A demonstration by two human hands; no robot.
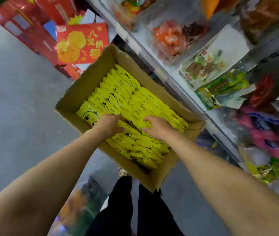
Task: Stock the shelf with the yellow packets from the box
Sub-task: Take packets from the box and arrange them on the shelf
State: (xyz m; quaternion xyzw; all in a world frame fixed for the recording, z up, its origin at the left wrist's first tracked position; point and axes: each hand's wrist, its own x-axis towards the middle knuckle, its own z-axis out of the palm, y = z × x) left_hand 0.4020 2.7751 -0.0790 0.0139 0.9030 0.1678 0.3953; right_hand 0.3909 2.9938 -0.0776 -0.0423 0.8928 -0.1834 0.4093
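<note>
Here both hands (132, 126) pinch packets (130, 99) in the box (77, 92); a loose grab could spill slippery ones onto the floor (16, 108).

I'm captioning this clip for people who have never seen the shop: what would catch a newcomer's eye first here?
First, the open cardboard box in the middle, packed with rows of bright yellow packets. Both hands reach into it: the left hand and the right hand have their fingers curled on packets near the front. Next, the red gift box on the floor beyond, and the shelf of snack bags to the right.
</note>
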